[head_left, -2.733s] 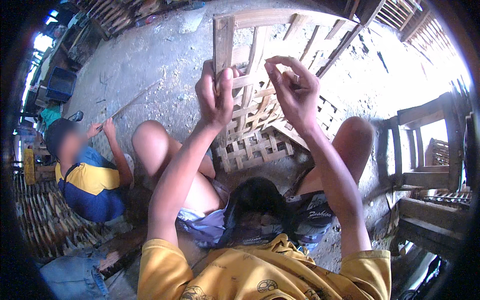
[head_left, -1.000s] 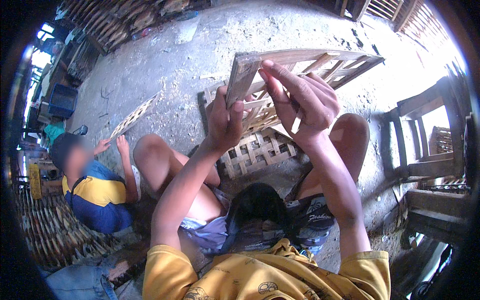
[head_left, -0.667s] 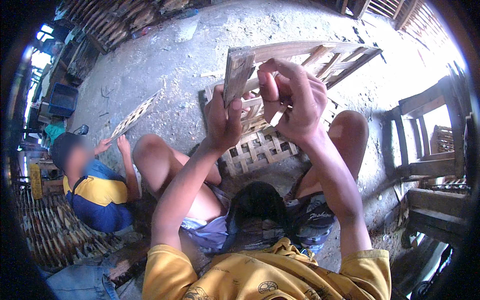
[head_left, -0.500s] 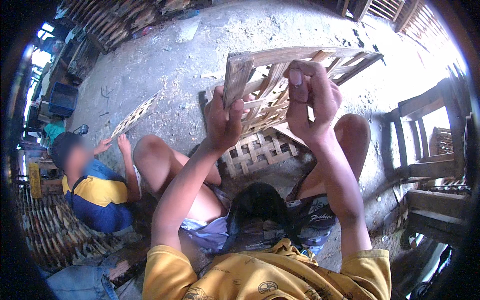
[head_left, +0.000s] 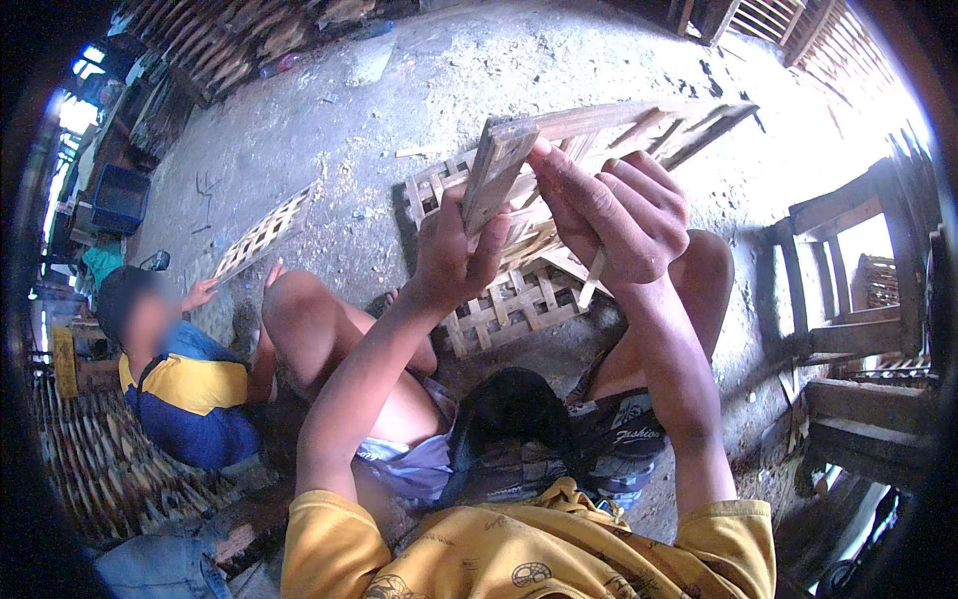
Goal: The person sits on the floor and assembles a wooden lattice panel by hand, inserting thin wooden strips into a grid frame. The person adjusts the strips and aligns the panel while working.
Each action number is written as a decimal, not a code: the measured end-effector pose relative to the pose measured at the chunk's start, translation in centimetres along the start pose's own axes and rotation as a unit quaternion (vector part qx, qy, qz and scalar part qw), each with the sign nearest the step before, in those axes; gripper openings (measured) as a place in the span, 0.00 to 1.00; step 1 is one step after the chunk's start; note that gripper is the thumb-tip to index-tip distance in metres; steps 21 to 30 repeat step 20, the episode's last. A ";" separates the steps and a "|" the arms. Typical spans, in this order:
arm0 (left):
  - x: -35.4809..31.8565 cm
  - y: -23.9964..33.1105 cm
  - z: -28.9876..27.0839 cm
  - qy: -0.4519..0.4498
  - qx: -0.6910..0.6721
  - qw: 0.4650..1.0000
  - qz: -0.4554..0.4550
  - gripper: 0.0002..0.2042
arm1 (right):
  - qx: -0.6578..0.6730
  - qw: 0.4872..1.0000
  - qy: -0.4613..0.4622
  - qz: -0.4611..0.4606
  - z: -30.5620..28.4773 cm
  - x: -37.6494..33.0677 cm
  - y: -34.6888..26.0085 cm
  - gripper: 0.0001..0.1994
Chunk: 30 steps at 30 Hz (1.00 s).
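A wooden lattice frame, with slats woven across its inside, is tilted up in front of me. My left hand is wrapped round its near side bar, the thumb on the inner side. My right hand is closed, its index fingertip touching the frame near the top of that bar. A thin wooden strip pokes out below the right hand, seemingly gripped in the curled fingers. Beneath the frame, between my knees, lies another woven lattice panel, partly covered.
On the left a seated person in a blue and yellow shirt holds a lattice panel. A blue crate stands behind. Wooden frames stand at the right. Chips litter the concrete floor.
My right hand has come down and left to the frame's near corner. The frame's near end has shifted slightly right. The other person's nearer hand has moved off their panel.
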<state>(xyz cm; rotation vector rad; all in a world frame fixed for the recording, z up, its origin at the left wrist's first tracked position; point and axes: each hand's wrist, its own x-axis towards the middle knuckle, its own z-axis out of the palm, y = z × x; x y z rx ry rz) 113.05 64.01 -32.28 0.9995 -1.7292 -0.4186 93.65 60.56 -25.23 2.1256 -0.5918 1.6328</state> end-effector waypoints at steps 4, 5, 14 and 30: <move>0.1 0.8 -0.1 -0.005 -0.012 1.000 -0.007 0.17 | 0.020 0.999 -0.013 0.034 0.5 1.0 -1.0 0.10; 0.4 1.2 0.0 -0.014 -0.028 0.999 -0.040 0.17 | 0.030 0.998 -0.022 0.054 0.5 1.1 -1.0 0.10; 1.5 1.5 0.0 -0.063 -0.052 0.997 0.012 0.16 | 0.063 0.964 0.062 0.250 -1.5 -0.4 1.8 0.10; 1.9 2.5 -0.2 -0.205 -0.039 0.978 -0.011 0.23 | 0.106 0.942 0.066 0.312 -4.6 -0.4 3.9 0.15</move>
